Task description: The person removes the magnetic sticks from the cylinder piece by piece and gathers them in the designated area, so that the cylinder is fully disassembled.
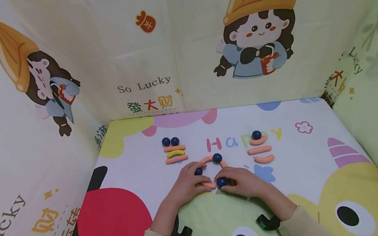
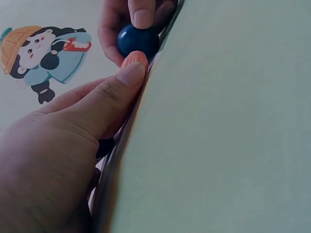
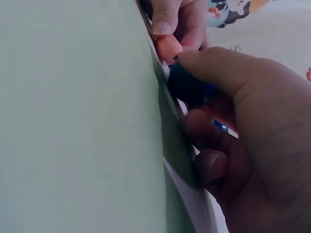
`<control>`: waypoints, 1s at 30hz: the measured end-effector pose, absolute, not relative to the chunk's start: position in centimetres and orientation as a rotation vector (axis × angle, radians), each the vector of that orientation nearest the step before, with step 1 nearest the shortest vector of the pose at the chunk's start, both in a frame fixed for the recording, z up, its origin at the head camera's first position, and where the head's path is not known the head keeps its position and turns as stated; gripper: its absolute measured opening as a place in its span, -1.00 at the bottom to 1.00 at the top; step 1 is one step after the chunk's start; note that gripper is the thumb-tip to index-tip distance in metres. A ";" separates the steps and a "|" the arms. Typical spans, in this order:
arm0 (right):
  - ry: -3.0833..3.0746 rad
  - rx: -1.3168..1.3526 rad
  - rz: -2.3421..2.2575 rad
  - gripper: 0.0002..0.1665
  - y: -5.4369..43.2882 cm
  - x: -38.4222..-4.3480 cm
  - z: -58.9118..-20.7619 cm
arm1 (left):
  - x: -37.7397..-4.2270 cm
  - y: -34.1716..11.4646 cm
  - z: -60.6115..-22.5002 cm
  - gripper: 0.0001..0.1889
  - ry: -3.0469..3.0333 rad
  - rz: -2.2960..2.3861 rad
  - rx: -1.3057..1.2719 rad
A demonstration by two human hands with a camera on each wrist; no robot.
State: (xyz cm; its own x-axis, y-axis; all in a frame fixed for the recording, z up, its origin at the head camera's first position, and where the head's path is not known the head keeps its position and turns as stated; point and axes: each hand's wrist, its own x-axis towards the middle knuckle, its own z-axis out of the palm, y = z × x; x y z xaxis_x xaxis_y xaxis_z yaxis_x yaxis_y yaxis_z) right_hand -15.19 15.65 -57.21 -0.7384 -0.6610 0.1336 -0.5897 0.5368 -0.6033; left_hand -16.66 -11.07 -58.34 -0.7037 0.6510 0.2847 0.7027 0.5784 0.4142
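In the head view, pink toy sausages and dark blue balls lie in a small ring on the table. My left hand (image 1: 187, 182) pinches the ring's near sausage (image 1: 208, 185) between thumb and fingers; its rounded end (image 2: 134, 59) shows beyond the thumb in the left wrist view. Beside that end, my right hand (image 1: 243, 181) grips a blue ball (image 1: 221, 182), seen dark between thumb and fingers in the right wrist view. A second ball (image 1: 198, 171) sits by the left fingers. The ring's far side has a third ball (image 1: 217, 158) between two sausages (image 1: 206, 159), partly hidden.
Back left, two balls (image 1: 170, 141) stand behind two pink sausages (image 1: 176, 159) with a yellow toy banana (image 1: 175, 153) between them. On the right, a ball (image 1: 256, 135) tops a column of pink sausages (image 1: 259, 150). Printed cloth walls (image 1: 195, 53) border the table.
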 end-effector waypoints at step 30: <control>2.647 -1.054 -1.037 -0.54 16.4 -15.3 -57.6 | -15.8 -11.2 -57.0 -0.68 -2.763 -0.554 -1.159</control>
State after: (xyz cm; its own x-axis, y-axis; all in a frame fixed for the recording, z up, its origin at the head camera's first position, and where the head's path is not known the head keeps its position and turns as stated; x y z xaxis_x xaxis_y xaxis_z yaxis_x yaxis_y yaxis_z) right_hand -15.34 16.36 -57.63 -0.7530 -0.6426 0.1417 -0.5678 0.5257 -0.6335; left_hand -15.82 -11.17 -56.95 -0.7067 0.6712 0.2236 0.7055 0.6452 0.2931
